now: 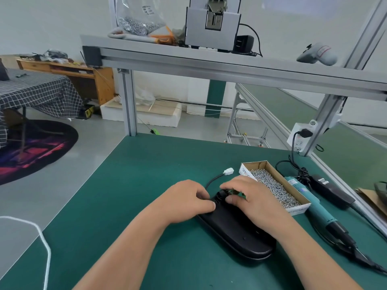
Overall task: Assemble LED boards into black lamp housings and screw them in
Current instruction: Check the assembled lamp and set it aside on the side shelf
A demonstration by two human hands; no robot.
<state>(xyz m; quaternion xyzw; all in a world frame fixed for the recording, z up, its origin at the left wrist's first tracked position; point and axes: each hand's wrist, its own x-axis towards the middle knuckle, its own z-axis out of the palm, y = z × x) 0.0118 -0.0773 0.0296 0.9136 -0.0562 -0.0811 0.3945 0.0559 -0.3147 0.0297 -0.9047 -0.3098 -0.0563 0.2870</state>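
1. The right hand (253,197) has its fingers (234,182) curled down, with the thumb tucked underneath. Together they pinch a small greenish piece (235,192), mostly hidden, so I cannot tell what it is.
2. The left hand (188,203) is also curled, its thumb tip and fingertips gripping the far left edge of the black lamp housing (236,233).
3. The housing is long with rounded ends and lies flat on the green mat (146,185), partly under the right wrist.
4. A black cable (213,181) runs from the housing's far end to a white connector (228,171) lying on the mat.
5. Just to the right is an open cardboard box (298,210) full of small silver screws (272,186).
6. A teal electric screwdriver (310,203) lies against the box, with a black power adapter (333,191) beyond it.
7. Overhead, an aluminium shelf (209,63) carries a clear bag of screws (136,19) and a grey machine (212,28).
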